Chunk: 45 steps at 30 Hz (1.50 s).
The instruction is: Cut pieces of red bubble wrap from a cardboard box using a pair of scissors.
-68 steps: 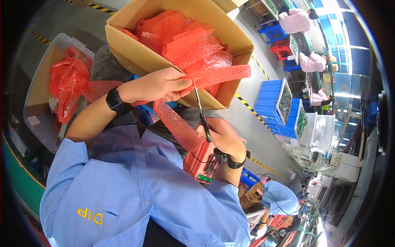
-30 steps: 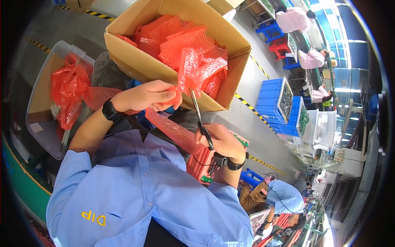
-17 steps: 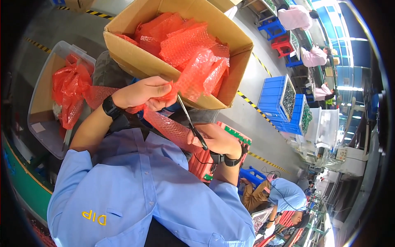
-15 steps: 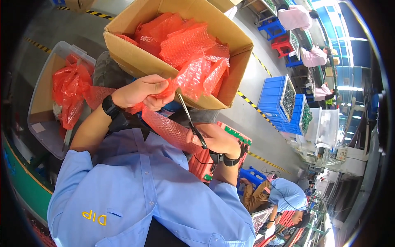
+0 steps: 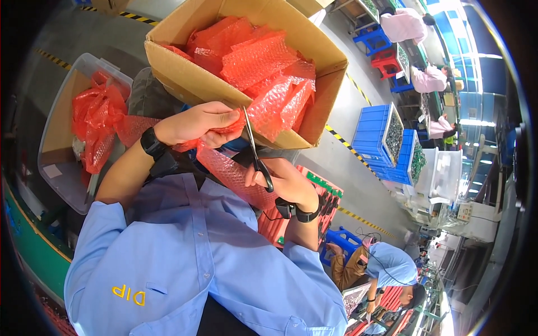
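My left hand [image 5: 204, 123] is closed around a bunched strip of red bubble wrap [image 5: 227, 168]. The strip trails from the fist toward my right wrist, and another stretch runs left to a clear plastic tub [image 5: 53, 137] holding a red heap [image 5: 98, 115]. In my right hand [image 5: 288, 182] are black-handled scissors [image 5: 250, 134], their blades pointing up beside the end of the bunch. Just beyond the blades, a cardboard box [image 5: 182, 73] is filled with loose red bubble wrap pieces [image 5: 260, 61].
Blue crates [image 5: 367, 134] of small parts stand on the floor to the right. Red racks with green boards [image 5: 274, 227] lie beside my right forearm. A seated co-worker [image 5: 386, 263] is at lower right; other people in pink [image 5: 403, 25] work farther off.
My right hand has moved up and slightly left with the scissors. The wrap that bridged my left fist and the box now shows a gap at the blades.
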Motion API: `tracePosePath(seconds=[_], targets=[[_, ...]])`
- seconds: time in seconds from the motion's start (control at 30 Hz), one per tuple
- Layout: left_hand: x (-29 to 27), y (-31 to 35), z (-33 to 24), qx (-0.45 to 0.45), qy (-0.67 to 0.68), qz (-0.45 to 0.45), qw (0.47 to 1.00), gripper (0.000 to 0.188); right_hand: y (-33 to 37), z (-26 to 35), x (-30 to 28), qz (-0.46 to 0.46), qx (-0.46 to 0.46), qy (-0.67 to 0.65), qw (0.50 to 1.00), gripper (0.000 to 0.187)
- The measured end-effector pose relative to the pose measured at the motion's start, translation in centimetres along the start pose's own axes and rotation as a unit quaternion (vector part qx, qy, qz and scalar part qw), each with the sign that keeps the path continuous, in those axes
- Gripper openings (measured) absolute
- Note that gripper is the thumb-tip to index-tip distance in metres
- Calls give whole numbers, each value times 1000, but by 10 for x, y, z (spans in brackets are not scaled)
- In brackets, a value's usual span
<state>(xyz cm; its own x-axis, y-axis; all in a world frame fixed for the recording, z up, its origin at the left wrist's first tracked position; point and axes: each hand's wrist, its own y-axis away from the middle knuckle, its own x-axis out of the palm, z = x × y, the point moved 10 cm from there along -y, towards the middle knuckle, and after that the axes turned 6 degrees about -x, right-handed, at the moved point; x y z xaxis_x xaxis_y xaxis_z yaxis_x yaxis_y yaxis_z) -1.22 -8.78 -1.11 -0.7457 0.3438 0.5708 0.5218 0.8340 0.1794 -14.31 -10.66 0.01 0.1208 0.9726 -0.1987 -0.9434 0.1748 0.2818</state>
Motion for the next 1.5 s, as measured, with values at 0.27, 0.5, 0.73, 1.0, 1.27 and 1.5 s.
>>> tracePosePath(seconds=[0.27,0.5,0.73,1.0,1.27,1.5], targets=[[-5,1,-2,6,-23,-16,1000,46,-2,-5,-3,-18,97,-24,995,41],[-4,4,-1,7,-16,-10,1000,53,-4,-3,1,-7,58,-57,997,37],[2,4,-2,11,-29,4,1000,49,-2,5,7,41,6,-50,998,48],[0,3,-3,16,-29,9,999,48,-1,2,6,26,-29,-67,997,47],[-3,2,-1,17,-24,2,1000,48,6,-12,-1,31,43,-56,997,47],[-1,2,0,24,-17,12,1000,49,7,-16,0,10,64,-82,995,49]])
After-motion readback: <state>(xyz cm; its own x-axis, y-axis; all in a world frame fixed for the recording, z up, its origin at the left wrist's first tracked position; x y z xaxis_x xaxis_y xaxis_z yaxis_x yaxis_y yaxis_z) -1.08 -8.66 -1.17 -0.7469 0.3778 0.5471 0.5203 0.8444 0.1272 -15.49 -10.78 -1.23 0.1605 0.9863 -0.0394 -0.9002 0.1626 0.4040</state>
